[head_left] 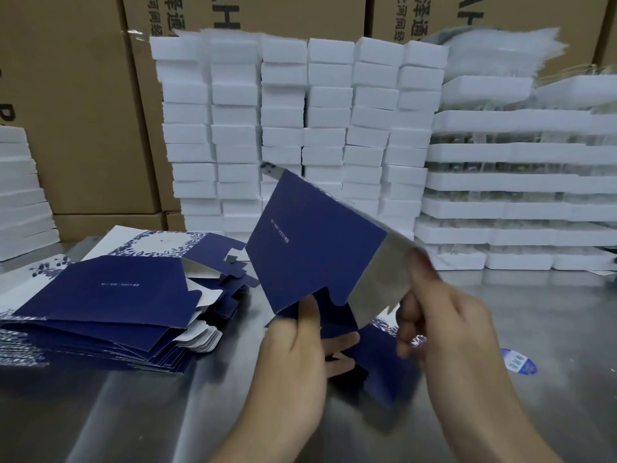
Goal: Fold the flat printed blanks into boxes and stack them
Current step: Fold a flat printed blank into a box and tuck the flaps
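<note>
A dark blue printed blank (310, 248) with a silver inner side is held tilted above the steel table (140, 406), partly opened. My left hand (297, 355) grips its lower edge, thumb on the blue face and fingers behind. My right hand (440, 322) pinches the silver panel at the right side. A low pile of flat blue and white blanks (110, 302) lies on the table to the left, fanned out unevenly.
Tall columns of white foam blocks (300, 128) stand behind the blank. Stacked white foam trays (521, 182) fill the right, more foam (20, 192) the far left. Brown cartons (76, 95) line the back. A blue-white sticker (519, 360) lies at the right.
</note>
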`<action>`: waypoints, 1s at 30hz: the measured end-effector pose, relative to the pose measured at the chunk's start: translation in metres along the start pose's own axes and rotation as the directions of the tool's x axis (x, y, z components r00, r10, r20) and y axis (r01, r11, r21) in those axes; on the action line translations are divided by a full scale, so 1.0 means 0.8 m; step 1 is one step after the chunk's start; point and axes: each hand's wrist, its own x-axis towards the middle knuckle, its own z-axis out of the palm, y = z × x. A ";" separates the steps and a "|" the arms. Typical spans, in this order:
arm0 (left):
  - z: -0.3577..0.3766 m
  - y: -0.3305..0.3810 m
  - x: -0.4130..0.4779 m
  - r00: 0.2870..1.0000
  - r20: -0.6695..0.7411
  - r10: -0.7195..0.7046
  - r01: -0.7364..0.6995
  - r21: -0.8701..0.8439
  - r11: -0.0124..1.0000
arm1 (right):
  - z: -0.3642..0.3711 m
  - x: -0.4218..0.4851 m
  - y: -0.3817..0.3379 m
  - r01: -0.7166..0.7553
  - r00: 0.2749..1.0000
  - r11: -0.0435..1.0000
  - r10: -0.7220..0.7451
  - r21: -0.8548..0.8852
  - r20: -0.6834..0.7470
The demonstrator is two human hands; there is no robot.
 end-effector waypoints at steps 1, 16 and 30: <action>-0.001 -0.001 0.001 0.999 0.023 0.039 -0.040 0.043 0.998 | -0.001 0.003 0.003 -0.011 1.000 1.000 0.011 -0.014 -0.004; -0.024 0.021 -0.003 0.960 0.043 0.276 -0.278 0.241 0.930 | -0.004 0.013 0.058 -0.065 0.984 0.979 0.095 -0.192 0.153; 0.007 -0.032 -0.016 0.979 0.167 -0.120 0.142 -0.130 0.981 | 0.009 0.002 0.062 -0.336 0.940 0.919 0.312 0.205 0.142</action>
